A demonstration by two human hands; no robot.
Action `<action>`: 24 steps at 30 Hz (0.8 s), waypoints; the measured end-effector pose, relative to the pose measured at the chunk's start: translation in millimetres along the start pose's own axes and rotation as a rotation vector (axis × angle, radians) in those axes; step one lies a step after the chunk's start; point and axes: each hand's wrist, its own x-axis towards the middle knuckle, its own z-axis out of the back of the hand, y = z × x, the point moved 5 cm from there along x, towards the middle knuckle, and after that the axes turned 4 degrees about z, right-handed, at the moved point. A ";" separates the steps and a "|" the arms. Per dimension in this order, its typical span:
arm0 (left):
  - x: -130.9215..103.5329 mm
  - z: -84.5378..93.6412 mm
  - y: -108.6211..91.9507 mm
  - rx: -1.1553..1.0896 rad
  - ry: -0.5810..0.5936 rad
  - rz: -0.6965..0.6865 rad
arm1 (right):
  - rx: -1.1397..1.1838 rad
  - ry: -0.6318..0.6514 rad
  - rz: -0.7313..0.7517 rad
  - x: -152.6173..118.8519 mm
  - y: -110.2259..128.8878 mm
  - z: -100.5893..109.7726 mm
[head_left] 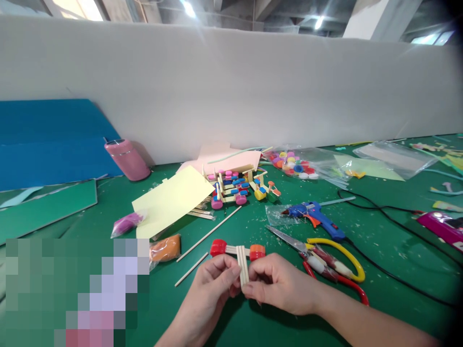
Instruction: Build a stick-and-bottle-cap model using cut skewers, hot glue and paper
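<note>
Both my hands hold a small wooden-stick frame (242, 265) near the front of the table. Its sticks lie side by side and run towards me from a crosspiece with a red bottle cap (218, 247) at the left end and an orange-red bottle cap (257, 251) at the right. My left hand (220, 279) pinches the sticks from the left, thumb on top. From the right, my right hand (269, 282) grips their near end between thumb and fingers. Parts of the fingers are hidden under the frame.
Beyond lie several cap-wheeled stick models (231, 188), yellow paper (177, 197) and loose sticks (210, 233). To the right are scissors (325, 260) and a blue glue gun (314, 217) with its black cable. An orange clay packet (166, 249) and pink bottle (128, 159) stand left.
</note>
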 end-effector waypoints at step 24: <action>-1.0 21.0 -32.1 -0.102 -0.209 -0.167 | -0.216 -0.050 0.088 -8.1 29.0 34.2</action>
